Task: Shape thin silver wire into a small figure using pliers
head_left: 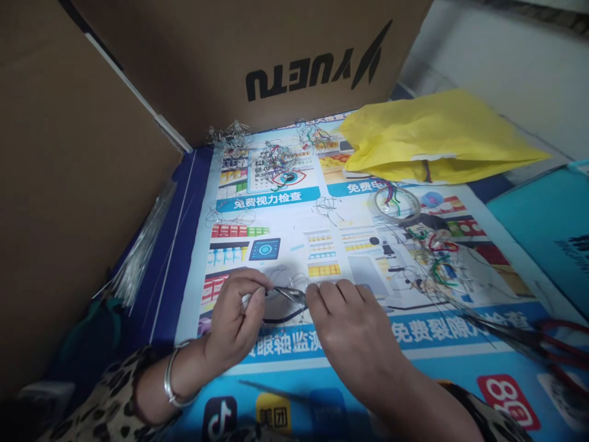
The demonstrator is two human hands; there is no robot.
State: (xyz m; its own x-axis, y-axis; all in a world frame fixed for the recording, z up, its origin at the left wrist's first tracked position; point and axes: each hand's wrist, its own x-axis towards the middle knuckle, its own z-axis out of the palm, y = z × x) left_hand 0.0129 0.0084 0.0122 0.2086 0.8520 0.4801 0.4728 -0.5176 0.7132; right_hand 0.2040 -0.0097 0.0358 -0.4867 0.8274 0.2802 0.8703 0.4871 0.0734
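Note:
Near the middle of the printed sheet (pixel 294 362), my left hand (pixel 237 316) is closed in a pinch at the left end of a small dark metal piece (pixel 289 293) that resembles plier jaws. My right hand (pixel 352 328) is curled closed at the piece's right end, knuckles up; what its fingers hold is hidden. Fine thin wire loops (pixel 288 276) rise behind the metal piece, between both hands. A dark curved strip (pixel 285 316) lies just below it. A silver bangle circles my left wrist.
Tangled wire pieces (pixel 276 158) lie toward the back, with colored wires (pixel 442 264) at right. A tape roll (pixel 397 202) sits before a yellow bag (pixel 437 132). Red-handled scissors (pixel 543 344) lie right. Cardboard (pixel 294 37) stands behind; a wire bundle (pixel 142 252) is left.

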